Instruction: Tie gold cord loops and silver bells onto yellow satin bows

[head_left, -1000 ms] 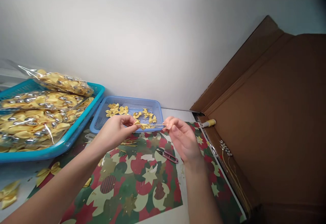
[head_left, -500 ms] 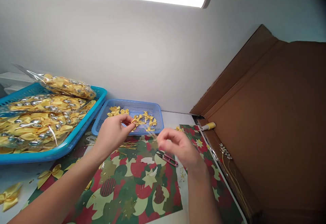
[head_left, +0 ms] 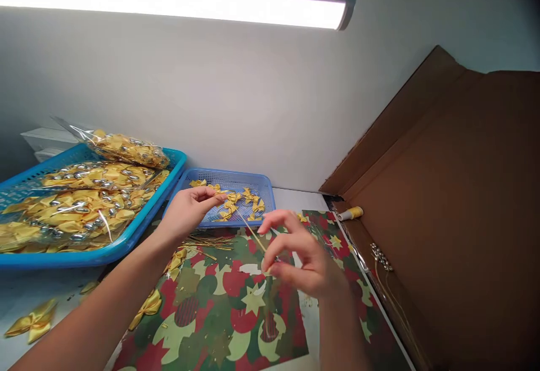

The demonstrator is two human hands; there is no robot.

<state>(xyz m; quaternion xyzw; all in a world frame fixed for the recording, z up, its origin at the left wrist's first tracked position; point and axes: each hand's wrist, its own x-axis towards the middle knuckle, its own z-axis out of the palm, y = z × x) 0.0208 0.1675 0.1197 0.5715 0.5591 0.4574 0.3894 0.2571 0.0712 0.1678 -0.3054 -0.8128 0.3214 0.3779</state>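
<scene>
My left hand [head_left: 185, 209] pinches a gold piece [head_left: 224, 195] by the small basket [head_left: 236, 173]; my right hand [head_left: 304, 256] seems closed on the taut strand [head_left: 252, 231] (blurry there). Bows [head_left: 256, 205] in the basket look tied; this piece is in hand.

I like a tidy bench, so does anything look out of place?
Tiny gold scraps litter the patterned sheet, and gold bows lie loose outside the larger basket, which looks slightly untidy; nothing looks clearly damaged.

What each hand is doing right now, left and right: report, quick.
Left hand: closed, pinching a small gold piece, exact shape unclear.
Right hand: blurred, fingers curled, thumb and finger closed on a gold cord.
</scene>
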